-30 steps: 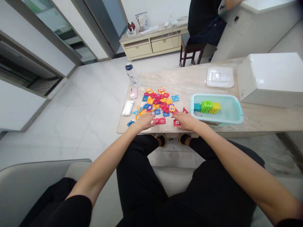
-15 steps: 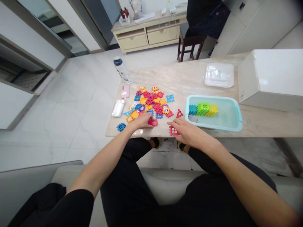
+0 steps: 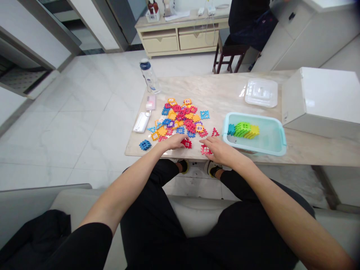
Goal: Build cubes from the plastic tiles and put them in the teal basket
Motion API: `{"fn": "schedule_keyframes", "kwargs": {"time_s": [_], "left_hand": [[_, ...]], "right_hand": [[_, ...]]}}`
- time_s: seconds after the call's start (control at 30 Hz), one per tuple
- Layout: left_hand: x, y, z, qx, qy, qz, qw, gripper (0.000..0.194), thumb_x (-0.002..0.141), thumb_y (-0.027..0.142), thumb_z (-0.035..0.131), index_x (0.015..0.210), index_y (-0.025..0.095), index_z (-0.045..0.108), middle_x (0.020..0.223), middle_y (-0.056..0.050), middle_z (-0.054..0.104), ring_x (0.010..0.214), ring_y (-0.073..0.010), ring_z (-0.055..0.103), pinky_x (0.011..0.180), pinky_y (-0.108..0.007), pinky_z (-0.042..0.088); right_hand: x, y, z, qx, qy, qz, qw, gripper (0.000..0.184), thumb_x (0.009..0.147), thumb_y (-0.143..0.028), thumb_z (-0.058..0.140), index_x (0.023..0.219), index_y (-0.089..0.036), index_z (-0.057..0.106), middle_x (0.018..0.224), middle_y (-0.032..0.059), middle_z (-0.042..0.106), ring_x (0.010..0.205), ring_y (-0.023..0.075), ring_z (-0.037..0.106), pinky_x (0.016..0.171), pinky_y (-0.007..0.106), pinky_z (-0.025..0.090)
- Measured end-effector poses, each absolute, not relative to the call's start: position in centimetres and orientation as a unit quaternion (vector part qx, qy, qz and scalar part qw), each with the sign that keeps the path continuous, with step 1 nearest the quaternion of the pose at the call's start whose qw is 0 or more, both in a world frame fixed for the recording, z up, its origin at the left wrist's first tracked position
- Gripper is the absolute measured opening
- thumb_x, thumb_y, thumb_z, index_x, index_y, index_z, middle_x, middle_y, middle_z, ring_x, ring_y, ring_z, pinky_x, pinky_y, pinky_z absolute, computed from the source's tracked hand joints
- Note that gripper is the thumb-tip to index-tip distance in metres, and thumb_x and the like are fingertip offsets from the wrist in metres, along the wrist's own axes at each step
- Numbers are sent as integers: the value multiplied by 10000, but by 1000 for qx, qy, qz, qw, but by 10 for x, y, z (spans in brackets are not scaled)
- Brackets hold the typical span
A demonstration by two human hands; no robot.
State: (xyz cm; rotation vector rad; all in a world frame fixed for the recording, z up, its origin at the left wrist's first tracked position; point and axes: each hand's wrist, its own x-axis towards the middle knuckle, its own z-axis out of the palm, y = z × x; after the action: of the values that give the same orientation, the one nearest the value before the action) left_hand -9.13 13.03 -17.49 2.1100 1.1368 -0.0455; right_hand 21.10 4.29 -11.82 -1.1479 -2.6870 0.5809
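Near the table's front edge, my left hand [image 3: 177, 141] has its fingers closed on a red toothed building tile [image 3: 187, 144]. To its right, my right hand [image 3: 216, 148] rests by a red window-patterned building tile [image 3: 206, 149], its fingers stretched out along the tile's edge. A red triangular piece [image 3: 215, 132] lies just beyond my right hand. Behind my left hand spreads a loose pile of red, orange, blue and purple building tiles [image 3: 182, 117], some with printed labels. A small stack of blue tiles [image 3: 145, 145] sits at the left.
A pale blue bin [image 3: 277, 140] with teal, green and yellow tiles [image 3: 243, 129] stands on the right. Beyond it are a clear lid [image 3: 261, 92] and a white box [image 3: 323, 99]. A water bottle [image 3: 150, 78] and white power bank-like object [image 3: 142, 122] are left. A person [image 3: 249, 18] sits across.
The view has shifted slightly. My left hand, with the red tile, has moved a little right, closer to my right hand. The right hand stays by the window-patterned tile.
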Motion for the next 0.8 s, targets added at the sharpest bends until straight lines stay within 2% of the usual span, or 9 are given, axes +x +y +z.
{"fn": "schedule_keyframes", "kwargs": {"time_s": [0.13, 0.23, 0.33, 0.5, 0.67, 0.8], "left_hand": [[-91, 135, -170, 802, 451, 26, 390, 340, 813, 252, 827, 1138, 176, 767, 1152, -128, 816, 1088, -327, 735, 973, -402, 558], [-88, 137, -165, 781, 463, 60, 414, 304, 818, 361, 863, 1029, 174, 749, 958, -77, 786, 864, -251, 712, 804, -345, 551], [-85, 133, -155, 747, 454, 92, 477, 352, 817, 451, 870, 970, 158, 751, 814, -37, 733, 717, -194, 649, 666, -301, 492], [-84, 122, -133, 676, 352, 106, 638, 371, 785, 411, 906, 1024, 137, 831, 779, -30, 733, 683, -161, 611, 654, -292, 461], [-87, 118, -122, 667, 323, 82, 666, 321, 780, 398, 947, 946, 140, 851, 872, -86, 803, 768, -192, 684, 703, -307, 515], [-85, 118, -119, 659, 311, 78, 680, 375, 785, 434, 971, 1002, 145, 872, 837, -64, 795, 733, -172, 661, 680, -292, 509]], "right_hand": [[202, 45, -121, -391, -892, 200, 103, 623, 986, -171, 711, 1593, -133, 572, 1445, 233, 690, 1407, 407, 635, 1205, 610, 553], [191, 51, -119, -398, -882, 202, 148, 613, 1005, -202, 704, 1600, -181, 564, 1482, 217, 677, 1438, 406, 613, 1222, 637, 539], [180, 56, -113, -382, -885, 197, 182, 567, 1025, -221, 696, 1580, -203, 578, 1471, 195, 679, 1408, 382, 617, 1238, 615, 532], [170, 62, -108, -343, -905, 193, 164, 596, 1026, -179, 682, 1610, -212, 567, 1448, 184, 687, 1388, 381, 610, 1232, 619, 534], [175, 61, -110, -328, -909, 198, 165, 512, 1046, -196, 669, 1557, -207, 632, 1437, 192, 699, 1376, 374, 621, 1219, 619, 546], [179, 61, -112, -330, -905, 209, 170, 522, 1034, -178, 679, 1553, -208, 647, 1479, 193, 695, 1401, 364, 646, 1232, 613, 545]]}}
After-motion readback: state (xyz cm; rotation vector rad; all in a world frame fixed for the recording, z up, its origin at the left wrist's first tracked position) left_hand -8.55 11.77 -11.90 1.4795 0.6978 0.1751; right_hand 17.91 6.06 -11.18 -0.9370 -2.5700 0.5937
